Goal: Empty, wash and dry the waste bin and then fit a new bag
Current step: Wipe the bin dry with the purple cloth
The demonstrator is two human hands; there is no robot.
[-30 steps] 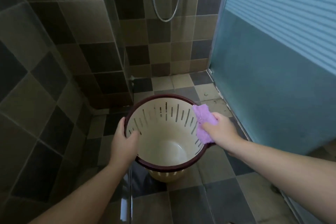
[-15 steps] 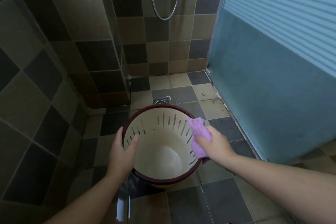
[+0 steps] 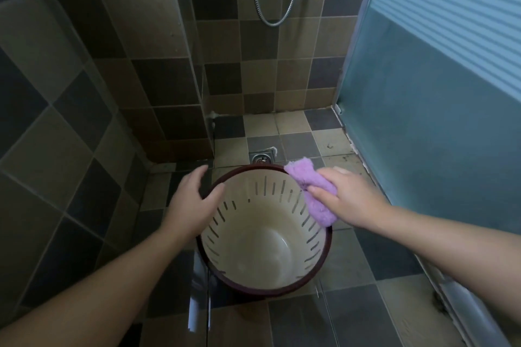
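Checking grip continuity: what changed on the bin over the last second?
The left hand loosened from clasping the bin rim; its fingers are now spread against the rim's outside. The right hand slid the purple cloth along the right rim. The bin stays upright and empty.

shower hose (image 3: 277,8) cut off above, bin (image 3: 262,248) underside hidden

A floor (image 3: 290,315) of brown, beige and grey square tiles carried the cream slotted waste bin (image 3: 262,239) with its dark red rim, and a square metal drain (image 3: 261,157) sat set into the tiles just beyond it.
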